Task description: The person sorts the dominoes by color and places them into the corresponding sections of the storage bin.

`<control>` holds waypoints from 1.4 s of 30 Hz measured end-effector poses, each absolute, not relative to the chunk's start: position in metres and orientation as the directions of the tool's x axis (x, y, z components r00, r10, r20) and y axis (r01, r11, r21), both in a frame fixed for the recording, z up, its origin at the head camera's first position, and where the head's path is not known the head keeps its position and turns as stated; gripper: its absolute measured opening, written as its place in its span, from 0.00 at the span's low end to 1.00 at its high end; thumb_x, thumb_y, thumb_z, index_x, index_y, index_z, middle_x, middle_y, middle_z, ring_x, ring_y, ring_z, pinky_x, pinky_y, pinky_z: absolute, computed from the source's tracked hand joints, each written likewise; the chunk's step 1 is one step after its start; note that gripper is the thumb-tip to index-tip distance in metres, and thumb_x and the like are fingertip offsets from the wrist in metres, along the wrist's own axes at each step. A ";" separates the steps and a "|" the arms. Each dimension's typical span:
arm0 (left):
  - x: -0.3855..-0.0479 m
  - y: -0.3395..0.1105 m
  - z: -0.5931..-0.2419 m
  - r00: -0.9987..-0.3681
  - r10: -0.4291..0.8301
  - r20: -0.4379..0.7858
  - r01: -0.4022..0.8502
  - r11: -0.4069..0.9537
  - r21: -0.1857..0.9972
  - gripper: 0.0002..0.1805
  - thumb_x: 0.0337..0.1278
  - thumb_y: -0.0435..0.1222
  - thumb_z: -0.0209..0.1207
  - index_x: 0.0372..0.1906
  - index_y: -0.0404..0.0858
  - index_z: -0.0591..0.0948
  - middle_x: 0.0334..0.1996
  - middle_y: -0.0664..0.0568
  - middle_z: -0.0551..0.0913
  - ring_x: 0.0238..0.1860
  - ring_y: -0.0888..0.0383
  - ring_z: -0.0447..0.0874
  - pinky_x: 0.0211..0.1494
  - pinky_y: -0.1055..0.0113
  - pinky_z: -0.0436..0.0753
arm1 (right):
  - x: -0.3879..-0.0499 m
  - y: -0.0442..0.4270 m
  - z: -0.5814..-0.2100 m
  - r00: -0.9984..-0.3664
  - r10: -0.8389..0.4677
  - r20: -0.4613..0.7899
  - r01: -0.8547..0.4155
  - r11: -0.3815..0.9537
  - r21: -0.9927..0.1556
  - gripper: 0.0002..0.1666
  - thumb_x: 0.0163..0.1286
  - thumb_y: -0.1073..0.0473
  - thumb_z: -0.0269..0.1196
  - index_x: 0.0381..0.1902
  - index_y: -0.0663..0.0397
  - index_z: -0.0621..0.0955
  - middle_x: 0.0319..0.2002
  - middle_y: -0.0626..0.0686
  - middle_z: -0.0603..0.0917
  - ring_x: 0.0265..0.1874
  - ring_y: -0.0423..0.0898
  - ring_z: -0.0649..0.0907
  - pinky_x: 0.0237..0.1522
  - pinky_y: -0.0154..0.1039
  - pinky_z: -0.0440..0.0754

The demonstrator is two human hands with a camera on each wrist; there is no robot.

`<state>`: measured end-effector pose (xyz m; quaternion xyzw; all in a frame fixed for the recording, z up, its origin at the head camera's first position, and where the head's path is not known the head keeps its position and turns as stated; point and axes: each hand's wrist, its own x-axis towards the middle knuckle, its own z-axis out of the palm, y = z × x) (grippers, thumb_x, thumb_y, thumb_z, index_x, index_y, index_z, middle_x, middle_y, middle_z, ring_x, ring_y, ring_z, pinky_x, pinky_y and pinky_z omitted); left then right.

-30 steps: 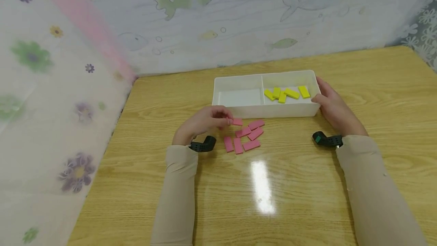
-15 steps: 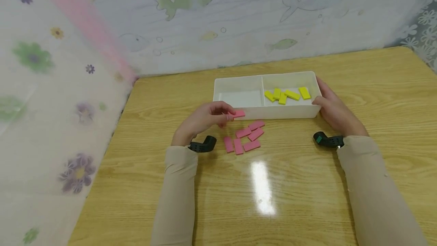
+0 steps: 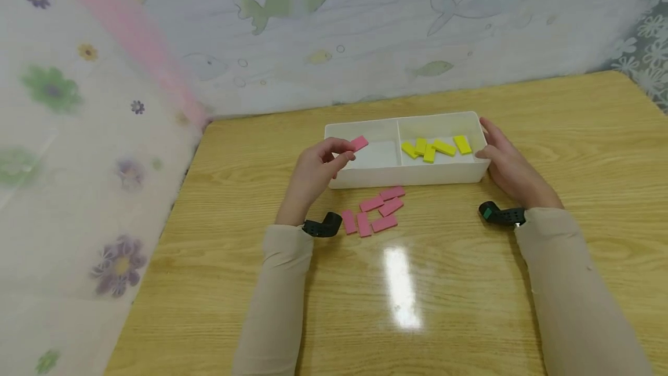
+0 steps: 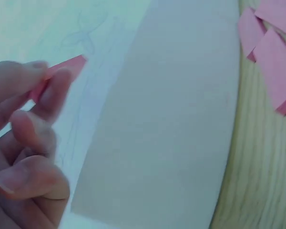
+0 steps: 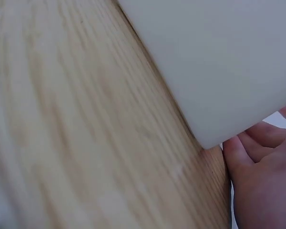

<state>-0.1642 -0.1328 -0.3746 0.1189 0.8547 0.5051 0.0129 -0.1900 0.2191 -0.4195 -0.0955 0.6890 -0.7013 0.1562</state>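
Note:
Between thumb and fingers my left hand pinches a pink block, a small flat rectangle, held over the left compartment of a white two-part box. In the left wrist view the same pink block sticks out from the fingertips. My right hand grips the right end of the box, its thumb over the rim; the right wrist view shows its fingers against the box's outer wall. Several yellow blocks lie in the right compartment. In front of the box, several pink blocks are scattered on the table.
The wooden table runs back to a wall covering printed with fish. A flowered covering borders its left side. Each wrist wears a black camera mount, the left mount hanging close to the loose pink blocks.
My left hand has lifted the pink block off the table and carried it up over the front wall to above the left compartment. The right hand keeps its grip on the box.

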 end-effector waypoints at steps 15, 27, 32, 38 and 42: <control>-0.163 -0.116 -0.384 -0.944 0.193 0.266 0.325 0.425 0.845 0.08 0.58 0.45 0.53 0.39 0.52 0.81 0.32 0.60 0.83 0.33 0.64 0.76 0.36 0.66 0.75 | -0.190 0.213 -0.422 -0.949 -0.296 -0.111 0.140 -0.080 -0.987 0.37 0.70 0.61 0.41 0.69 0.36 0.38 0.69 0.43 0.33 0.67 0.42 0.38 0.64 0.46 0.38; -0.162 -0.102 -0.385 -0.929 0.312 0.198 0.360 0.646 0.673 0.12 0.60 0.48 0.50 0.45 0.52 0.78 0.36 0.64 0.80 0.38 0.69 0.73 0.45 0.70 0.71 | -0.190 0.218 -0.422 -0.947 -0.310 -0.079 0.097 -0.043 -0.994 0.35 0.70 0.63 0.40 0.70 0.42 0.41 0.69 0.42 0.38 0.66 0.41 0.41 0.64 0.46 0.40; -0.159 -0.098 -0.380 -0.939 0.321 0.126 0.328 0.719 0.613 0.13 0.59 0.48 0.51 0.46 0.53 0.79 0.34 0.69 0.78 0.36 0.68 0.73 0.39 0.68 0.72 | -0.189 0.218 -0.423 -0.947 -0.313 -0.074 0.099 -0.064 -0.993 0.36 0.70 0.64 0.40 0.70 0.41 0.42 0.69 0.42 0.39 0.66 0.41 0.41 0.64 0.46 0.40; -0.157 -0.094 -0.380 -0.945 0.312 0.094 0.307 0.754 0.581 0.13 0.59 0.49 0.51 0.46 0.53 0.79 0.36 0.68 0.79 0.38 0.67 0.74 0.39 0.68 0.72 | -0.188 0.217 -0.422 -0.947 -0.313 -0.072 0.092 -0.047 -0.995 0.35 0.69 0.63 0.40 0.70 0.41 0.42 0.69 0.42 0.39 0.66 0.42 0.41 0.64 0.47 0.40; -0.156 -0.093 -0.379 -0.943 0.324 0.071 0.304 0.759 0.575 0.14 0.59 0.49 0.50 0.47 0.53 0.79 0.37 0.68 0.79 0.39 0.67 0.75 0.39 0.68 0.72 | -0.188 0.216 -0.421 -0.947 -0.314 -0.072 0.091 -0.045 -0.995 0.36 0.69 0.64 0.40 0.70 0.41 0.42 0.69 0.43 0.39 0.66 0.42 0.41 0.64 0.47 0.40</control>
